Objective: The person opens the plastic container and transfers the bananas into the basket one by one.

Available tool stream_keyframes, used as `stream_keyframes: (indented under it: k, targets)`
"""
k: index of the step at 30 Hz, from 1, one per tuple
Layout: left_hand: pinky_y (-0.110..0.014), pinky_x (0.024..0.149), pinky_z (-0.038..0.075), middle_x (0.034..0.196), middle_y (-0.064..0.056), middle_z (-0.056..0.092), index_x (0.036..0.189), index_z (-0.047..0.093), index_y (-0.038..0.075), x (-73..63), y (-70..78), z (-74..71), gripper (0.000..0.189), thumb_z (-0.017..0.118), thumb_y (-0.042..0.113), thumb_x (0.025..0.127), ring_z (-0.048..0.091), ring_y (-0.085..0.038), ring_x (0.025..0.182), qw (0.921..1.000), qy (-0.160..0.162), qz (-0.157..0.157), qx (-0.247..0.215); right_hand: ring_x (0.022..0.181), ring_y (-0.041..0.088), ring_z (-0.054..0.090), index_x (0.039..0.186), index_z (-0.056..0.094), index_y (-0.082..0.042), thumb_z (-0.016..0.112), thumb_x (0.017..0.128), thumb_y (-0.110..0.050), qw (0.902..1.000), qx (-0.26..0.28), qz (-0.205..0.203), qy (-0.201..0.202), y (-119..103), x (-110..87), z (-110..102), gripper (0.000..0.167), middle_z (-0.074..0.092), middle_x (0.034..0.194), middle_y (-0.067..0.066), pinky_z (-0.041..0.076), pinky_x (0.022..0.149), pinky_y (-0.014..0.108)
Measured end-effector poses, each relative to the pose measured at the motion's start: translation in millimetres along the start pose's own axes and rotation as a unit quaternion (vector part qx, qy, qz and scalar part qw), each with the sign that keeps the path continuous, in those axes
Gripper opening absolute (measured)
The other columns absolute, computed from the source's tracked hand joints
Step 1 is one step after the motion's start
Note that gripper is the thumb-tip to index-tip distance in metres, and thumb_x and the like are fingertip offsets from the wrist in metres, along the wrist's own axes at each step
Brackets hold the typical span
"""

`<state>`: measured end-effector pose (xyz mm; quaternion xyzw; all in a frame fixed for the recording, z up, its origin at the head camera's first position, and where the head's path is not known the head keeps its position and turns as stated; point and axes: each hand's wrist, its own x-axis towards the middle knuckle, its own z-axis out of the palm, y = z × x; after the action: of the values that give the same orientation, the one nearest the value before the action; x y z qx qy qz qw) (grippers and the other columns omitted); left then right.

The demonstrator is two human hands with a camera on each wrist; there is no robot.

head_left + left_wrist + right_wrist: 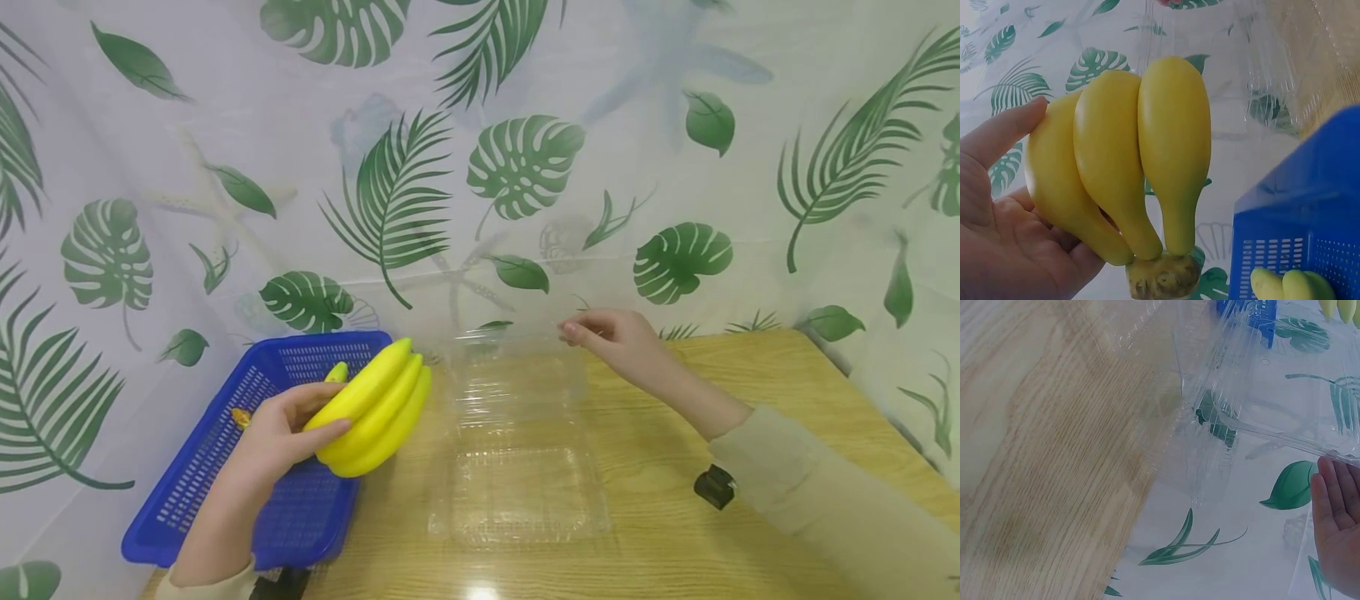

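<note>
My left hand (273,433) grips a bunch of yellow bananas (378,408) above the right side of the blue basket. In the left wrist view the brown stem end (1163,277) of the bunch points down, with the thumb along one outer banana. A clear plastic clamshell box (525,533) lies unfolded on the table, its lid (517,392) raised at the back. My right hand (626,346) pinches the lid's upper right corner between thumb and fingers. The right wrist view shows the fingertips (1329,472) right at the lid's edge; the thumb is hidden there.
The blue plastic basket (187,408) stands at the left of the wooden table (675,533). Inside it are more greenish-yellow bananas (1294,286) and a small orange-brown item (241,417). A leaf-patterned white sheet (517,75) hangs behind the table.
</note>
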<state>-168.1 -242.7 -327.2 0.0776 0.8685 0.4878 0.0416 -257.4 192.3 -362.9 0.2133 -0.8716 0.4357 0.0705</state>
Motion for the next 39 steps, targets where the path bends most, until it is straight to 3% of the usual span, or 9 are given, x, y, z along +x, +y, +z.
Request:
stream_keyframes:
  k: [15,26,39]
  targets:
    - [-0.017,0.088,0.057,0.141,-0.014,0.068,0.151,0.056,0.005,-6.1,-15.3,-27.1,0.058,0.074,0.029,0.102,0.067,-0.004,0.1,0.9976,0.039,-0.052,0.025,0.107,0.031,0.074,0.123,0.077,-0.003,0.059,0.11,-0.023,1.0,0.0,-0.002,0.003,-0.1,0.5,0.8,0.029,0.08,0.115,0.015,0.061,0.092,0.03]
    - [-0.011,0.088,0.053,0.135,-0.001,0.07,0.152,0.054,0.001,-6.5,-31.8,-45.2,0.06,0.072,0.03,0.103,0.064,0.001,0.1,0.9956,0.048,-0.072,0.035,0.108,0.032,0.075,0.125,0.075,-0.003,0.059,0.11,-0.024,1.0,0.004,0.007,-0.002,-0.7,0.8,0.9,0.031,0.08,0.117,0.016,0.061,0.092,0.029]
    - [-0.015,0.083,0.057,0.15,-0.027,0.059,0.154,0.047,-0.006,-5.5,-49.0,-62.6,0.066,0.07,0.03,0.104,0.064,0.001,0.095,0.9927,0.028,-0.101,0.06,0.108,0.031,0.075,0.125,0.076,-0.003,0.058,0.111,-0.026,1.0,0.006,0.003,-0.002,-0.2,-0.1,0.0,0.032,0.08,0.117,0.016,0.061,0.093,0.03]
